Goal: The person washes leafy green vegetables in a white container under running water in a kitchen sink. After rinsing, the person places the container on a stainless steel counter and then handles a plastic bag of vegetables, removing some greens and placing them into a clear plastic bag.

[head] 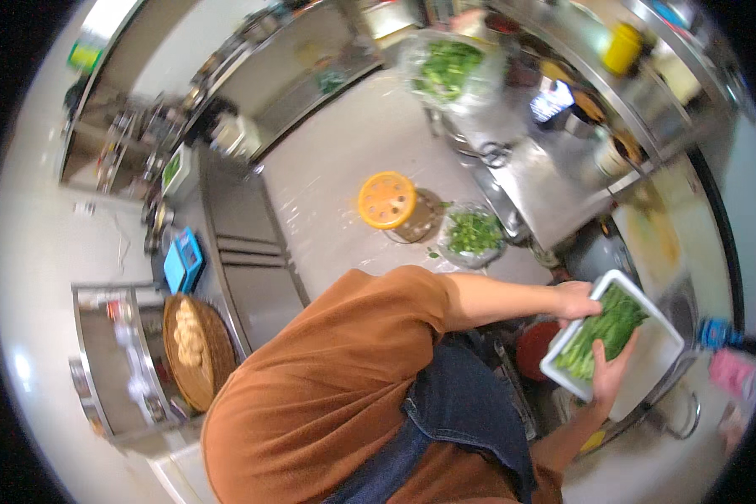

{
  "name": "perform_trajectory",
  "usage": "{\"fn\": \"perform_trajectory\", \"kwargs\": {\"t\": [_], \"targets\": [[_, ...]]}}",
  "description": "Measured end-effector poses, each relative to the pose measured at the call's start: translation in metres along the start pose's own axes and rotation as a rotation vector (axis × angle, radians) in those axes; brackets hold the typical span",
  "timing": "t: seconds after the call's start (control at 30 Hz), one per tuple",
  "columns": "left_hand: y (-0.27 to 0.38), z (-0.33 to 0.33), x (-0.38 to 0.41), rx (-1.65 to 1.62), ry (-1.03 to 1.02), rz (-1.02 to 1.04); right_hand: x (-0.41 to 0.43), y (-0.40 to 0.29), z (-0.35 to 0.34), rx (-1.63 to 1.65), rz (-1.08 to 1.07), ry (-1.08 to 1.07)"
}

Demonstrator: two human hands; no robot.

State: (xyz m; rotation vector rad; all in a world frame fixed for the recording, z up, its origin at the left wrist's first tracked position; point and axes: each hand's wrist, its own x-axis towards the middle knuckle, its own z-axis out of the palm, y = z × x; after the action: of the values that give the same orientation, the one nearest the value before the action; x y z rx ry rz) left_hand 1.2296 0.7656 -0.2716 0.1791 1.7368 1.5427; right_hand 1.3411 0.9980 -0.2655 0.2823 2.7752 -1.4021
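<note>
A white rectangular plastic tray (664, 326) of long leafy greens (616, 318) is tilted in front of me at the right. My left hand (576, 301) grips its upper left rim, thumb over the edge. From below, my right hand (612, 372) reaches over the tray's near side and clasps the edge of the greens, with the thumb on top and the fingers along their right side. The fingertips are partly hidden by the leaves and blurred.
An orange-topped round stool (387, 200) and a bag of greens (474, 234) stand on the floor. Another bag of greens (450, 69) tops the steel table (542, 189). Behind me are a counter with a blue scale (183, 260) and a wicker basket (217, 353). A red bucket (535, 349) is below the tray.
</note>
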Motion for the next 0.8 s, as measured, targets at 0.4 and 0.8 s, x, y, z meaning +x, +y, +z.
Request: {"fn": "perform_trajectory", "kwargs": {"t": [0.4, 0.8], "targets": [[-0.28, -0.296, -0.421, -0.453, 0.69, -0.102, -0.022, -0.228, 0.304, -0.129, -0.318, -0.173], [-0.416, -0.463, -0.739, -0.729, 1.053, -0.11, -0.094, -0.426, 0.659, -0.071, -0.205, -1.149]]}}
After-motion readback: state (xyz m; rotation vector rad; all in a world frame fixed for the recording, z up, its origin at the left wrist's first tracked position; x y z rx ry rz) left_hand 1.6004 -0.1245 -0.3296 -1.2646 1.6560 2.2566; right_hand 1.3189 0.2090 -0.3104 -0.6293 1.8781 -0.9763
